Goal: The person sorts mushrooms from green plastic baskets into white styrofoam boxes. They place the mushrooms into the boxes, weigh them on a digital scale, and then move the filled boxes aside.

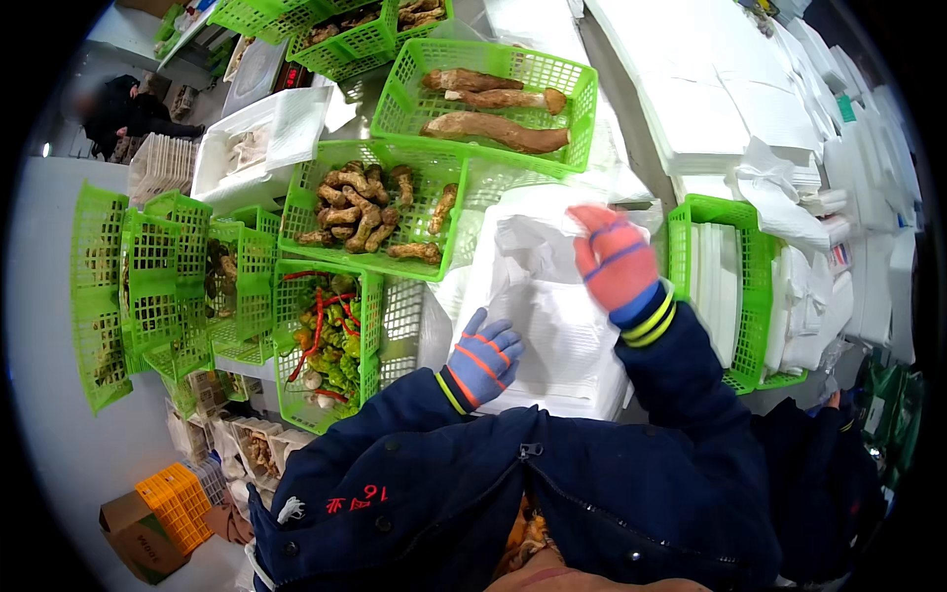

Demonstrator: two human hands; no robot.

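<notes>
A white foam box [481, 296] lined with white paper stands before me. My left hand [484, 360], in a blue glove with orange stripes, rests at the box's near left edge with its fingers apart and nothing seen in it. Over the box's far right part is my right hand [615, 255], in a coral glove with blue stripes; it is blurred, and whether it holds something is not clear. Left of the box, a green plastic basket [453, 244] holds several short brown mushrooms [362, 207]. A farther green basket [484, 50] holds three long, thick mushrooms [492, 132].
Green basket [375, 325] with peppers at left, beside more mushroom baskets [176, 274]. Another foam box [237, 185] stands behind. At right are a green basket [756, 296] of white foam pieces and white sheet stacks [710, 103]. One person [129, 111] sits far left; another's dark sleeve [806, 473] is lower right.
</notes>
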